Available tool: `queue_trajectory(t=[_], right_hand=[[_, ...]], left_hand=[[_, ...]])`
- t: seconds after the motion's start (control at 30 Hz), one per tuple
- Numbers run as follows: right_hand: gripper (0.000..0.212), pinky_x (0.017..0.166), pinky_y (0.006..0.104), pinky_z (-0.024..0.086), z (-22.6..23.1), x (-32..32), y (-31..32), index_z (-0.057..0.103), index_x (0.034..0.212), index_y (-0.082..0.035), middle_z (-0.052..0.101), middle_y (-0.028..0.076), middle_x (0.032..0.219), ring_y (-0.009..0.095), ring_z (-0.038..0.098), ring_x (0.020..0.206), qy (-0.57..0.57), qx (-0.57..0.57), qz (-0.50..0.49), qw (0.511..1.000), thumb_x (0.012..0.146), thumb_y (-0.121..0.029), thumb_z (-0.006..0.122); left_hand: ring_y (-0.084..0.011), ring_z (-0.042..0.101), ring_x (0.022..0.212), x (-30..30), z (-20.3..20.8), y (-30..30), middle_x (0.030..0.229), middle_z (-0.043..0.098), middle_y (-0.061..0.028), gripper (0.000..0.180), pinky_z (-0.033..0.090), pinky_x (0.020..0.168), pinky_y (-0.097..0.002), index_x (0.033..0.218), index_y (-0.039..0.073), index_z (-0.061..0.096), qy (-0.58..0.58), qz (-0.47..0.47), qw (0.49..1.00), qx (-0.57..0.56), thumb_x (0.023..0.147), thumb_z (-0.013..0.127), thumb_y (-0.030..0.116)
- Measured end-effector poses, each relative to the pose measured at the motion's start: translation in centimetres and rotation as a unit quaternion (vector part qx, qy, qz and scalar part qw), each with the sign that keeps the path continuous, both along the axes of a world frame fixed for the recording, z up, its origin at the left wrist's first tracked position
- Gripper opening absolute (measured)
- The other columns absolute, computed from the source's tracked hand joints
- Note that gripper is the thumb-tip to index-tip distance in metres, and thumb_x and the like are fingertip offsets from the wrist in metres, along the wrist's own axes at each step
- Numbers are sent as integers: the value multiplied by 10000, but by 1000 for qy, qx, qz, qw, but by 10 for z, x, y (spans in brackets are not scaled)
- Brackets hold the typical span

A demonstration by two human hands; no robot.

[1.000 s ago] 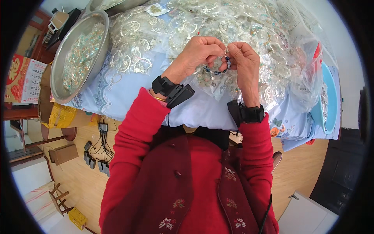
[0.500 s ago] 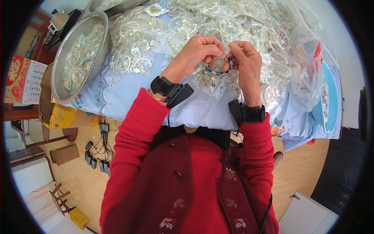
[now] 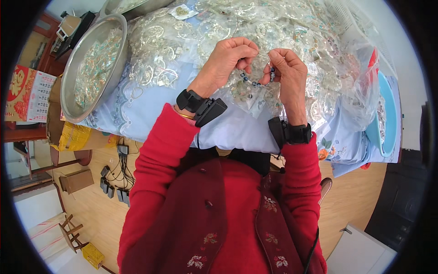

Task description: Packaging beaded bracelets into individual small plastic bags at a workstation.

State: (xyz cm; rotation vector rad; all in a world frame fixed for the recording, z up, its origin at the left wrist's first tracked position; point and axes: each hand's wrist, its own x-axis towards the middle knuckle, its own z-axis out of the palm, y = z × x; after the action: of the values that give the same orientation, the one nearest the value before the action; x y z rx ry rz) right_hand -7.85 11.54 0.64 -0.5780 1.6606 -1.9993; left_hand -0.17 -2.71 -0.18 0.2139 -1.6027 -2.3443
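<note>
A bracelet of dark blue and silvery beads (image 3: 251, 82) hangs in a curve between my two hands, above the heaped packets. My left hand (image 3: 232, 57) is closed in a pinch at its left end, with the thumb and forefinger pressed together. On the other side, my right hand (image 3: 288, 68) pinches its right end, and beads run down beside the thumb. Whatever thin cord or clasp lies in the fingertips is too small to make out. Below the hands lie clear plastic packets (image 3: 301, 36) holding silvery jewellery pieces.
At the left stands a metal basin (image 3: 68, 93) of packets with turquoise and brown pieces. A light blue basin (image 3: 390, 123) sits at the right edge, beside a clear plastic bag (image 3: 358, 98). The blue tablecloth (image 3: 150, 112) shows along the near edge. Black cabled devices (image 3: 121, 171) lie on the floor.
My left hand has moved slightly up and left, away from my right. The bead bracelet is drawn into a wider curve, with beads now rising toward the left hand. My right hand has barely moved.
</note>
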Motion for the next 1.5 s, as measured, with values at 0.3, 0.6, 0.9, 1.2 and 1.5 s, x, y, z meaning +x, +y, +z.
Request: queue_trajectory(t=[0.3, 0.6, 0.9, 1.2, 1.5], right_hand=[[189, 433, 215, 429, 2, 1, 1, 582, 902, 18, 564, 49, 646, 125, 549, 460, -8, 11, -3, 1000, 867, -168, 578], [190, 434, 238, 451, 0, -3, 1, 579, 901, 11, 565, 63, 623, 130, 526, 436, -23, 17, -4, 1000, 872, -176, 571], [175, 417, 272, 482, -4, -6, 1, 576, 893, 23, 553, 70, 611, 133, 503, 415, -33, 15, 9, 999, 867, -150, 571], [172, 452, 295, 488, -6, -9, 3, 563, 907, 20, 551, 79, 634, 138, 493, 444, -94, -54, 6, 994, 885, -150, 550], [175, 460, 300, 477, -8, -11, 4, 550, 926, 20, 554, 82, 655, 134, 472, 456, -101, -86, -2, 991, 902, -152, 527]], left_hand=[[-57, 425, 487, 0, -1, 0, 590, 488, 7, 109, 449, 516, -240, 823, -8, 603, 5, 15, 1000, 6, 790, 582, 93], [-57, 426, 510, 2, 2, 1, 624, 502, 14, 142, 436, 527, -230, 880, -8, 613, -9, -15, 999, -27, 792, 596, 102], [-61, 476, 538, 2, 5, 6, 677, 554, 7, 158, 393, 507, -208, 891, -3, 635, -61, -15, 992, -109, 784, 628, 114], [-85, 519, 557, 1, -1, -2, 712, 585, -32, 172, 442, 541, -222, 925, -12, 617, -14, -13, 1000, -23, 813, 562, 106], [-164, 592, 635, 1, -2, -5, 806, 605, -96, 210, 511, 634, -299, 980, -29, 585, -2, -19, 999, 34, 805, 510, 61]])
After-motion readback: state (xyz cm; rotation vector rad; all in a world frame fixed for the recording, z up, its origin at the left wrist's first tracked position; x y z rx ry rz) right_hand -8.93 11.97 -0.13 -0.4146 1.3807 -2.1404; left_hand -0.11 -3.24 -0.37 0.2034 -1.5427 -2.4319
